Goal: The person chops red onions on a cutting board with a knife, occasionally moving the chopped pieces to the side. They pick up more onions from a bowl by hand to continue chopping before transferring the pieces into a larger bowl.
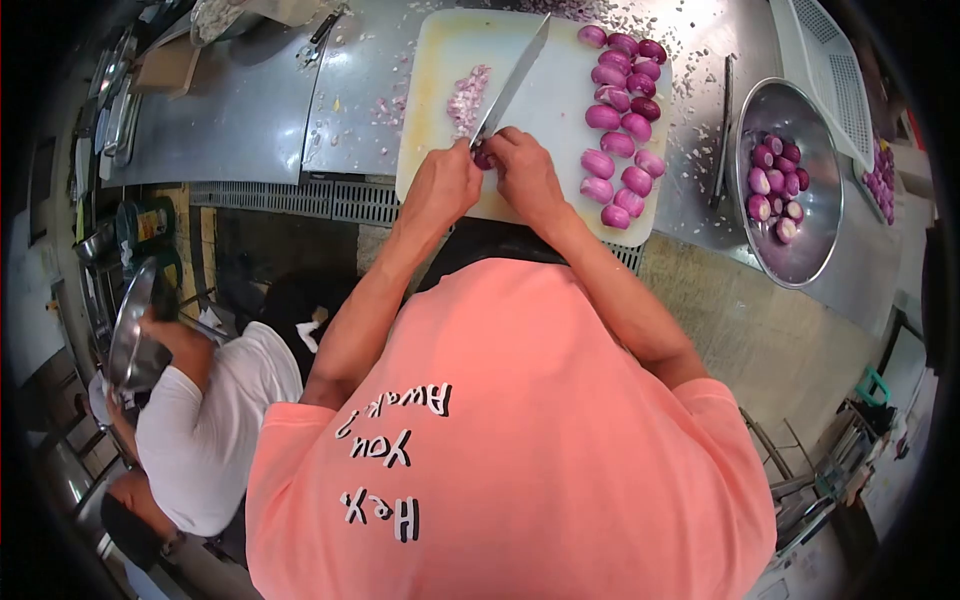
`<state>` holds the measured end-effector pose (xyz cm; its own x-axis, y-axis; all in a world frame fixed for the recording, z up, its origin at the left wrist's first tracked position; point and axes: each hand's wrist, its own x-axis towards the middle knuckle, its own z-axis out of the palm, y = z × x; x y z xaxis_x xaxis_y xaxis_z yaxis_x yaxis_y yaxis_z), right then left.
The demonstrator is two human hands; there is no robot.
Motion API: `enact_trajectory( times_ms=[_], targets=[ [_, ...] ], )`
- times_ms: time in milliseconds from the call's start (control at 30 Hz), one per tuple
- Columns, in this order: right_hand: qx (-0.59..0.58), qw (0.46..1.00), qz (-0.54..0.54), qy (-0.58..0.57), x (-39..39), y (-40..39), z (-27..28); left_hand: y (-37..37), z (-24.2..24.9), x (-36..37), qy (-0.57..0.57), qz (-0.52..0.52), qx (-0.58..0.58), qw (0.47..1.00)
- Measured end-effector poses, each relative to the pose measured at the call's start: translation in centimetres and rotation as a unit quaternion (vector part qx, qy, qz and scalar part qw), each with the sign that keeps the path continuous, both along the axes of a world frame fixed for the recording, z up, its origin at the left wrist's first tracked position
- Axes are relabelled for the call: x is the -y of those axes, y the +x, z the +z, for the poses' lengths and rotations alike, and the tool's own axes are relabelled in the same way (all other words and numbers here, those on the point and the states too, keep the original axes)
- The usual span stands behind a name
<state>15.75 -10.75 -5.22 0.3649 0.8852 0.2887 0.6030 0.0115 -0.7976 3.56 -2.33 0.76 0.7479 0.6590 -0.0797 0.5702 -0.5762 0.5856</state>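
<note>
My left hand [441, 184] is closed around the handle of a kitchen knife [515, 78], whose blade points up and to the right over the white cutting board [560, 180]. My right hand [526, 177] pinches a small red onion [484, 158] on the board, close beside the base of the blade; the fingers partly hide it. A pile of chopped onion [467, 98] lies just left of the knife. Along the board's right side, several peeled red onions [617, 145] sit in rough columns.
A steel bowl [822, 225] with peeled onions stands on the right, beside a dark long tool [723, 130] and a white plastic basket [825, 70]. Onion scraps dot the steel counter [230, 130]. At left, a person in a white shirt [205, 435] holds a metal bowl [133, 330].
</note>
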Motion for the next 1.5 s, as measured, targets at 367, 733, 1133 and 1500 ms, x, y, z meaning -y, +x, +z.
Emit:
enact_trajectory(
  times_ms=[367, 733, 1133, 1500],
  targets=[
    [0.034, 0.999, -0.02, -0.02, 0.0, -0.6, -0.6, 0.3, -1.0, -0.8, 0.002, -0.006, 0.009, 1.0],
    [-0.004, 0.999, -0.034, -0.007, 0.6, -0.9, -0.7, 0.5, 0.2, -0.1, 0.007, -0.033, 0.007, 0.999],
    [-0.014, 0.998, -0.052, 0.026, 0.3, -0.8, -1.1, -0.1, 2.5, 0.0, -0.023, -0.037, -0.042, 0.998],
    [-0.026, 0.998, -0.061, 0.005, 1.2, -0.7, -1.3, -1.3, 1.7, -2.1, -0.076, 0.002, -0.012, 0.997]
  ],
)
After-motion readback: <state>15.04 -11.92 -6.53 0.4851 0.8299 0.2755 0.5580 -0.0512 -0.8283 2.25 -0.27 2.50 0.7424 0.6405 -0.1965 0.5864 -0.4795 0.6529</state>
